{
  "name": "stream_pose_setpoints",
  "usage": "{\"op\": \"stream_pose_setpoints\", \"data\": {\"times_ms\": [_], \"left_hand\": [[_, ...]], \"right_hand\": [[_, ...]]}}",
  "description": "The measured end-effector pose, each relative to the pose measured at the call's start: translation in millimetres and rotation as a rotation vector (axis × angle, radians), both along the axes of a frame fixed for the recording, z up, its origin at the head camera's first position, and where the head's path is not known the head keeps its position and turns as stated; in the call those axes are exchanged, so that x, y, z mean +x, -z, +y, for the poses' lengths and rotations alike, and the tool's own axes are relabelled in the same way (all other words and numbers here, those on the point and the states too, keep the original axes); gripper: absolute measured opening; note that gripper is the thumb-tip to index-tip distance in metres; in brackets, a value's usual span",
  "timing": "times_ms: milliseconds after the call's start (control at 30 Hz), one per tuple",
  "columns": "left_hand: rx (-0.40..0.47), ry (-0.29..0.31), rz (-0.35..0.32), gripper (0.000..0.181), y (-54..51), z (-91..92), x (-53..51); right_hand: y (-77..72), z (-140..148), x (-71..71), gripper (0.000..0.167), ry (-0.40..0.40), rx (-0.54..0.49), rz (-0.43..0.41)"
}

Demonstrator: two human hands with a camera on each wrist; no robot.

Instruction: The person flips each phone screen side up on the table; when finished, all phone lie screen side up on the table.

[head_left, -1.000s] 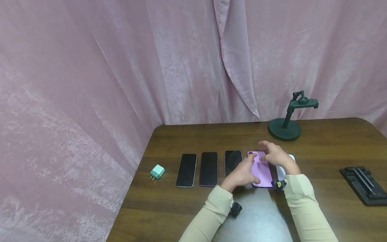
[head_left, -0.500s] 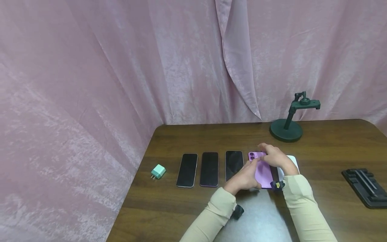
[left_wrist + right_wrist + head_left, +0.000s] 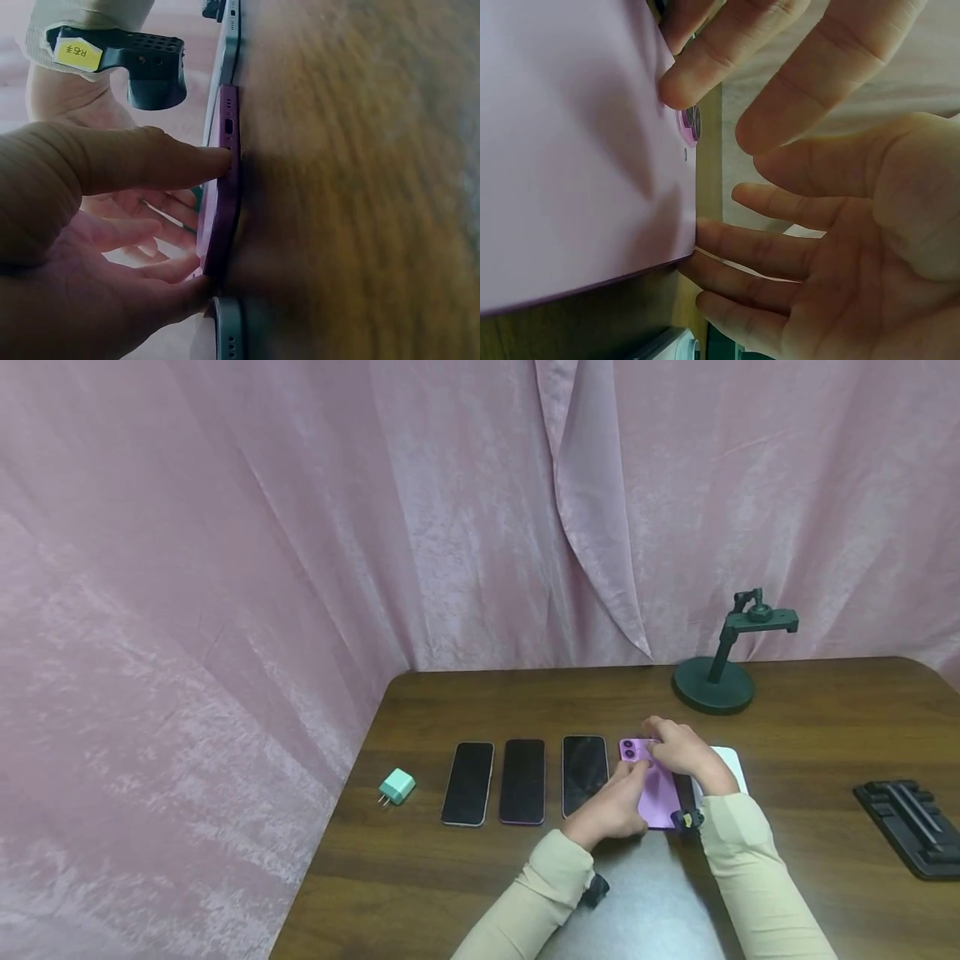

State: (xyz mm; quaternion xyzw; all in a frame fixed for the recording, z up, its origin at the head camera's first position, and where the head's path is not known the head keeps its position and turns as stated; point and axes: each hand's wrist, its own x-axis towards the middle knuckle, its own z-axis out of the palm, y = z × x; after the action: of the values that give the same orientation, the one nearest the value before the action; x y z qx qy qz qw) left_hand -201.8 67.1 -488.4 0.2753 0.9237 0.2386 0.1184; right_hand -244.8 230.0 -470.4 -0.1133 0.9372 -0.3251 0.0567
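Note:
A purple smartphone lies back up on the wooden table, its camera lenses at the far left corner. My left hand is at its near left side. In the left wrist view the left thumb presses the bottom edge beside the charging port, and fingers touch the side edge. My right hand reaches over the far end. In the right wrist view its straight fingers touch the top edge near a corner, its thumb off the phone. Part of the phone's back is hidden under the hands.
Three dark-screened phones lie in a row to the left. A mint charger plug lies farther left. A white phone is partly under the right wrist. A green stand stands behind; a black folded stand lies right.
My left hand has shifted slightly nearer and its fingers have drawn down from the camera corner, uncovering the lenses. The right hand has barely moved. The whole view has drifted slightly.

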Motion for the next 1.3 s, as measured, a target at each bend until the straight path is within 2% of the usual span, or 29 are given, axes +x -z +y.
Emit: {"op": "stream_pose_setpoints", "data": {"times_ms": [167, 367, 433, 633, 800, 1067, 1300], "left_hand": [[-0.020, -0.016, 0.013, 0.096, -1.3, 1.2, 1.3], [-0.014, -0.038, 0.023, 0.094, -1.4, 2.7, 3.7], [-0.015, -0.043, 0.028, 0.093, -1.6, 3.5, 4.9], [-0.037, -0.024, 0.067, 0.092, -2.7, 5.2, 9.1], [-0.063, -0.025, 0.079, 0.095, -3.3, 6.3, 10.8], [-0.057, -0.002, 0.078, 0.096, -2.5, 5.0, 5.4], [-0.053, 0.017, 0.043, 0.098, -1.0, 1.2, 2.3]], "right_hand": [[0.2, 0, -1.1, 0.038, 0.013, 0.002, 0.003], [3.7, 2, -1.4, 0.022, 0.046, -0.020, 0.023], [5.7, 4, -1.2, 0.016, 0.058, -0.029, 0.053], [6.0, 10, -1.0, 0.008, 0.101, -0.064, 0.069], [3.0, 9, 0.4, 0.014, 0.122, -0.086, 0.010], [-0.7, 7, 1.4, 0.041, 0.064, -0.072, -0.004], [-13.4, 10, 7.6, 0.047, 0.038, -0.066, -0.027]]}}
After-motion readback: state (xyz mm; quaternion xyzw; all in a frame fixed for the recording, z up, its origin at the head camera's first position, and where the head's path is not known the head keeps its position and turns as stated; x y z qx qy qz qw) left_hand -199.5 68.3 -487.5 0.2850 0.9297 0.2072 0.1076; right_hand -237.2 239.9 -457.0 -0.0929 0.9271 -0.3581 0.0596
